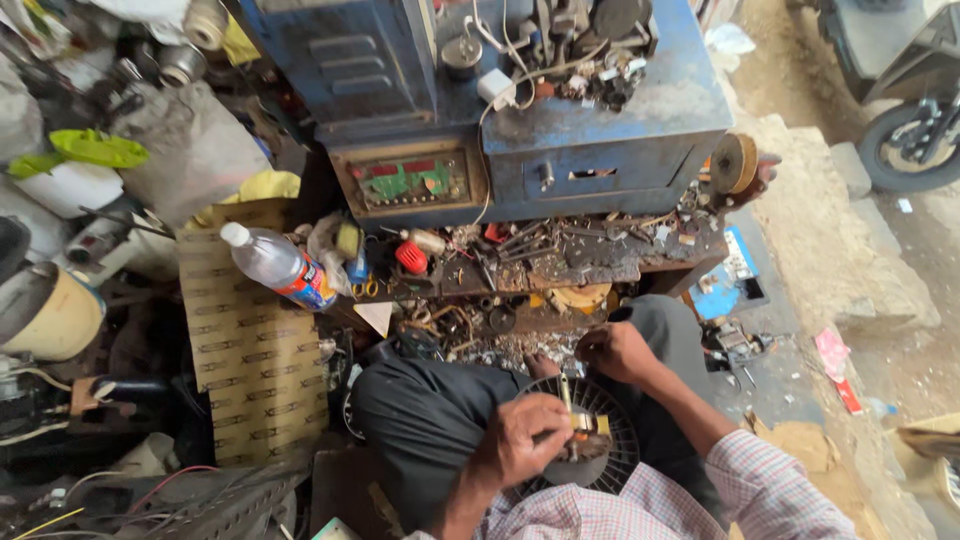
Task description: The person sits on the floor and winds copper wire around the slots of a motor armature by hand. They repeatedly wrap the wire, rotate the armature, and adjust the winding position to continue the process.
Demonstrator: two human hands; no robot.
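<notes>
A round black finned motor part point(600, 440) rests on my lap between my knees. My left hand point(520, 435) is closed around a small tool with a yellowish handle point(588, 424), pressed onto the hub at the part's middle. My right hand point(612, 352) grips the far rim of the black part, fingers curled over its edge. Dark trousers point(420, 410) show under the part, and checked sleeves cover my forearms.
A cluttered low bench point(540, 260) with screws, tools and scrap stands in front of my knees, under a blue metal cabinet point(560, 120). A plastic bottle point(280, 268) lies on patterned cardboard point(250, 350) at left. Wires and cans crowd the left; a scooter wheel point(915, 150) stands at top right.
</notes>
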